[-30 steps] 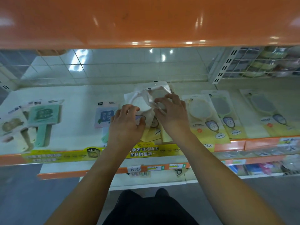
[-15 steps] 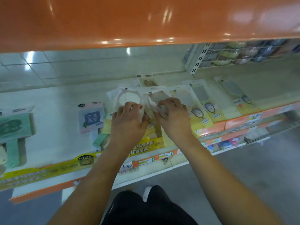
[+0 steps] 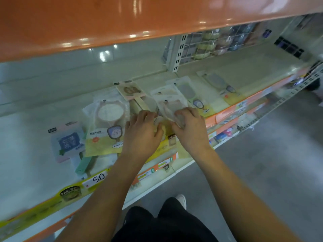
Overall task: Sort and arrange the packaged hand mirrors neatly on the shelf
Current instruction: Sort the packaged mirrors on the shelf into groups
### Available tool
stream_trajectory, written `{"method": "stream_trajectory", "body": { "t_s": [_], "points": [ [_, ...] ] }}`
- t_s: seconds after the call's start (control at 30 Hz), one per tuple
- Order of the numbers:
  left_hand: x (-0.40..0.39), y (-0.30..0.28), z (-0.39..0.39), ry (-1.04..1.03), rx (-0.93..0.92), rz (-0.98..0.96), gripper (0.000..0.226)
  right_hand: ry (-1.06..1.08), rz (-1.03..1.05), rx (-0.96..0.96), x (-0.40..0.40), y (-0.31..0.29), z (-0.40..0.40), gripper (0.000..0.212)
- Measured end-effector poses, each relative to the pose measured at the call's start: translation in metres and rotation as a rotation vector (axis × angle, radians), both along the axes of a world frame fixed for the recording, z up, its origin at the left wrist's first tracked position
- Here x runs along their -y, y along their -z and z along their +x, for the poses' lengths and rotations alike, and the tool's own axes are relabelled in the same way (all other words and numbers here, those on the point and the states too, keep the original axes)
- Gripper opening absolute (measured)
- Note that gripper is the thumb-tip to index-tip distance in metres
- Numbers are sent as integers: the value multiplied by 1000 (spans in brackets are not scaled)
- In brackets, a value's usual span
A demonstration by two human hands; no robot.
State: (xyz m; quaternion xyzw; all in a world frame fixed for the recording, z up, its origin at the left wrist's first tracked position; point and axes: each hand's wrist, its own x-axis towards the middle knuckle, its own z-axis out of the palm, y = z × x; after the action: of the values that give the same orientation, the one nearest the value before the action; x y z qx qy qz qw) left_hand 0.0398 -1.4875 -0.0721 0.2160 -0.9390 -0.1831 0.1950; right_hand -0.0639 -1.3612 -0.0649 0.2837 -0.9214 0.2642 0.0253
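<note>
Head view: both hands, left hand (image 3: 141,133) and right hand (image 3: 189,130), grasp a packaged mirror (image 3: 170,109), head end pointing away.

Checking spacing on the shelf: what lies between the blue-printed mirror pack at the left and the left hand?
In the head view, one round mirror pack with a yellow card lies flat between the blue-printed pack and the left hand.

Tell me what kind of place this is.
Most likely a shop aisle: packaged hand mirrors with yellow cards lie on a white shelf with an orange edge, and a handwritten white price tag sits on its front rail.
</note>
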Motion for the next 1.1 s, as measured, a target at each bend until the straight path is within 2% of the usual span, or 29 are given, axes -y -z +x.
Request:
{"method": "stream_trajectory", "body": {
  "t_s": [0.27, 0.5, 0.63, 0.87, 1.1],
  "points": [
    [-28, -1, -44, 73, 36, 21, 33, 80, -15, 28, -34, 2, -38, 42],
    [-70, -1, -97, 31, 52, -24, 41, 79, -32, 74, -74, 10, -90, 41],
    [-102, -3, -133, 15, 38, -53, 36, 33, -65, 30, -97, 9, -130, 36],
    [-139, -8, -186, -63, 100, -63, 23, -40, -44, 84, -128, 7, -190, 37],
    [-162, -16, -205, -131, 136, -39, 29, -98, -14, 79, -136, 6, -217, 38]
  ]
}}
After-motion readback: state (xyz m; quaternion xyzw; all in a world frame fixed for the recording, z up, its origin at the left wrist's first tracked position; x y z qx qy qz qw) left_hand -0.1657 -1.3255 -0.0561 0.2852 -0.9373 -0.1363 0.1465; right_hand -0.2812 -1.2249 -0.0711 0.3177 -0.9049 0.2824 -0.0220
